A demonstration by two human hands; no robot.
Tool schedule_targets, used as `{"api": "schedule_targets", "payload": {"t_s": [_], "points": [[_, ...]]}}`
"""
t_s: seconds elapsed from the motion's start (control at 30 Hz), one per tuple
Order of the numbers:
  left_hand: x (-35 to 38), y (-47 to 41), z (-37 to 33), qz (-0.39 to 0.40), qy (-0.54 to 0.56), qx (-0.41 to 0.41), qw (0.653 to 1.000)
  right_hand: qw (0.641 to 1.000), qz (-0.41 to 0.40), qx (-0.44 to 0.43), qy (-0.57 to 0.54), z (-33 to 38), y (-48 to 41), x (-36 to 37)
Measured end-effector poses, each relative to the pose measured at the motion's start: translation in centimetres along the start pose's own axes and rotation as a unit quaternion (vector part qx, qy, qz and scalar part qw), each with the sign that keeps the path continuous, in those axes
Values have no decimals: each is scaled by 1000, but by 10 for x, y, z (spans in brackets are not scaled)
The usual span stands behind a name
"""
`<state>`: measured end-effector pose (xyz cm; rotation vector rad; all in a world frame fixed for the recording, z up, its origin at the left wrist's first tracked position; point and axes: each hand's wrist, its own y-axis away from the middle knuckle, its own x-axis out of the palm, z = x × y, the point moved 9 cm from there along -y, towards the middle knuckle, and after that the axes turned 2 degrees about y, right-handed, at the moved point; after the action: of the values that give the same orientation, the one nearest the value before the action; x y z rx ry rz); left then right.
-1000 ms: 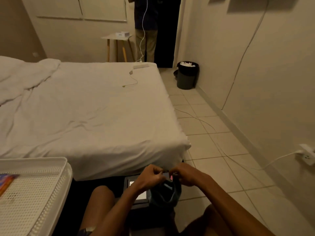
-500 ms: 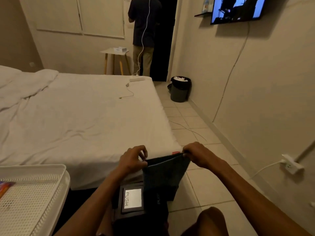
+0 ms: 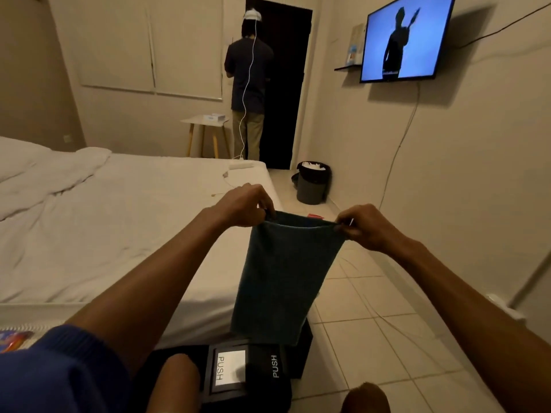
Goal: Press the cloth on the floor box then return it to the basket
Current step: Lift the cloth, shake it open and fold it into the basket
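Two hands stretch a dark teal cloth flat above the floor box.
Left hand and right hand, at 10 and 2 o'clock, pinch its top corners.

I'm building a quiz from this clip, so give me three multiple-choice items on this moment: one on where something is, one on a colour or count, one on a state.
1. Where is the black floor box marked PUSH?
A. on the bed
B. on the tiled floor below the hanging cloth
C. on the wall shelf

2. What colour is the rectangular fabric cloth?
A. dark teal
B. white
C. red

3. How is the cloth held?
A. crumpled in one fist
B. lying flat on the box
C. pinched at its top corners by the left hand and right hand, hanging down

Answers: 1 B, the box sits on the floor beside the white bed; 2 A, the fabric looks dark teal; 3 C, both hands grip the top edge.
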<state>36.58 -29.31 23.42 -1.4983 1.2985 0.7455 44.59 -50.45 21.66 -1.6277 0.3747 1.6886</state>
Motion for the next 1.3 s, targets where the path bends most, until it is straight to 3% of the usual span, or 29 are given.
{"api": "schedule_targets", "payload": {"t_s": [0.13, 0.4, 0.57, 0.67, 0.9, 1.3], "points": [[-17, 8, 4, 9, -16, -16, 1000, 996, -54, 0, -66, 7, -1, -23], [-20, 29, 16, 86, -14, -47, 995, 991, -49, -2, -122, 26, -6, -39], [-33, 25, 13, 19, -76, -13, 997, 986, -61, 5, -153, 25, -9, -44], [-51, 21, 10, -40, -29, -3, 999, 976, -71, 15, -206, 19, -10, -47], [-78, 14, 12, -91, 5, 2, 996, 928, -134, 40, -346, 14, -7, -50], [-101, 10, 31, -114, 118, -14, 986, 954, -98, 9, -284, 26, -25, -59]]}}
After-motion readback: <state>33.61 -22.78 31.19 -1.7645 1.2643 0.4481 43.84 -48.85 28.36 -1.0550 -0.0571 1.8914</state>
